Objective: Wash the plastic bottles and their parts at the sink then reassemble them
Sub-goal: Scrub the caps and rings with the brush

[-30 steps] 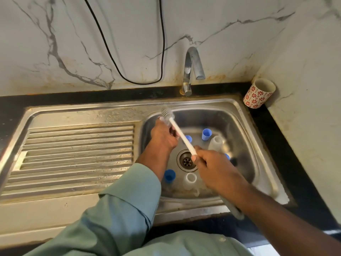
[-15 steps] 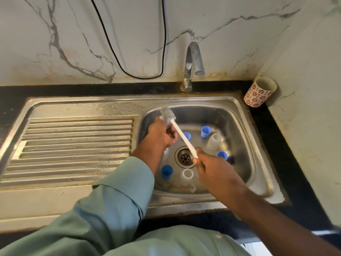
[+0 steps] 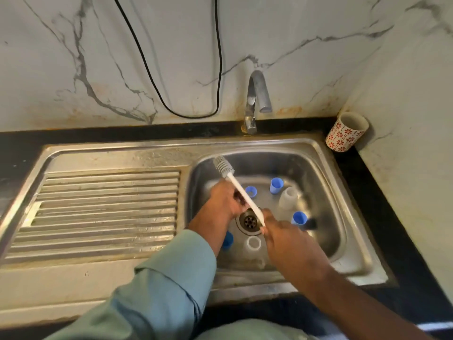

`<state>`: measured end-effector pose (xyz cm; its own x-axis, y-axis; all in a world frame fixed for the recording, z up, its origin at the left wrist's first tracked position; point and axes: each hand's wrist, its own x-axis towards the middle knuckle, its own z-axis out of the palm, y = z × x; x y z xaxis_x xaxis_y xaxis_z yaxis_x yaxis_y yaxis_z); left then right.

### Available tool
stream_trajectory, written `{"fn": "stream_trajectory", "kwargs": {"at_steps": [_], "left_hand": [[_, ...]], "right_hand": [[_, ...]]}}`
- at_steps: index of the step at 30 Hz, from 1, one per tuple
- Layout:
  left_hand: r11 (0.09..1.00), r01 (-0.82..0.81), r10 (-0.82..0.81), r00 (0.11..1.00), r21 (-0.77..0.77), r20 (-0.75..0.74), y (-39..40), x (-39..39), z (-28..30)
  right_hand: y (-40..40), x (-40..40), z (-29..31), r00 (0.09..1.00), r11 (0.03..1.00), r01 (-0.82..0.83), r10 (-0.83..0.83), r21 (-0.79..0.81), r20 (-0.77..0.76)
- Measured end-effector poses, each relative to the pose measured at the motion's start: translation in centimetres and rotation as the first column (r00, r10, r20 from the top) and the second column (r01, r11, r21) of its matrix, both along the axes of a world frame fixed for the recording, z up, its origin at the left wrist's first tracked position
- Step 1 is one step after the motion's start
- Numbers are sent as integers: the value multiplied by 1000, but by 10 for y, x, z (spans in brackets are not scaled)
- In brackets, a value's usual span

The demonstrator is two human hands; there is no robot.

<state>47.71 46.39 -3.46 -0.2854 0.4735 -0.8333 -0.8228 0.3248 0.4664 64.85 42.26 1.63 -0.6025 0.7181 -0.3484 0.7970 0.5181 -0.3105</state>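
Head view only. Right hand (image 3: 285, 238) low over the basin of the steel sink (image 3: 326, 173), fingers curled round the near end of a white bottle brush (image 3: 241, 195); grip pinching the handle, which slants up and to the left, bristle head just above the basin's left rim. Left hand (image 3: 224, 201) beside the drain (image 3: 249, 220), under the brush handle, fingers curled inward; grip closed, but cannot tell on what, the object hidden behind knuckles and handle. Green sleeve (image 3: 169, 280) down the left forearm; right forearm bare.

Bottle parts scattered on the basin floor: blue cap (image 3: 251, 191) just past the left hand, taller blue cap (image 3: 276, 185) upright farther back, clear plastic bottle (image 3: 288, 198) just right of it, another blue cap (image 3: 298, 218) near the right hand, a fourth blue piece (image 3: 228, 239) half hidden by the left wrist, a clear open-mouthed part (image 3: 254, 243) in front of the drain. Small dark item right of the third cap, too blurred to name.

Ribbed draining board (image 3: 105, 212) left of the basin. Tap (image 3: 256, 99) at the back edge, spout over the basin, no stream visible. Patterned red-and-white cup (image 3: 345, 133) on the black bench (image 3: 392, 217) in the far right corner. Black cable (image 3: 157, 77) looping down the marble wall.
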Motion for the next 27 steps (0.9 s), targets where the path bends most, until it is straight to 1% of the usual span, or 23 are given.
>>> {"fn": "stream_trajectory", "kwargs": {"at_steps": [2,4,7,10,13,15,17,18,21,25,27], "left_hand": [[993,-115,115,993,0,7,4,-18,3],[982,-190,190,981,13,-28,9,-30,5],[984,-180,180,981,11,-76,10,-28,7],[982,-186,186,982,22,-34,10,-26,4],[978,-207,208,977,35,-35,8,-11,1],[972,-220,221,975,82,-2,8,-6,3],[952,-267,259,963,148,70,11,-15,9],[943,-283,277,959,175,57,15,-20,9],[931,-285,304,951,228,-50,23,-22,16],[845,-478,492,871,240,3,29,-25,13],[841,-480,505,862,250,-48,30,-16,7]], "right_hand": [[-10,10,0,999,1000,-19,20,-6,42],[-14,16,2,998,999,-28,30,-27,64],[-5,14,-1,1000,998,31,-30,-52,7],[-4,10,0,994,995,67,-73,-77,-81],[1,2,-2,990,991,98,-107,-92,-91],[4,0,-2,986,988,118,-128,-101,-103],[3,3,0,991,990,93,-103,-109,-90],[2,4,1,992,990,79,-89,-117,-87],[7,4,7,991,991,64,-77,-121,-108],[22,18,18,973,989,114,-130,-94,-189],[29,24,19,970,987,125,-142,-101,-195]]}}
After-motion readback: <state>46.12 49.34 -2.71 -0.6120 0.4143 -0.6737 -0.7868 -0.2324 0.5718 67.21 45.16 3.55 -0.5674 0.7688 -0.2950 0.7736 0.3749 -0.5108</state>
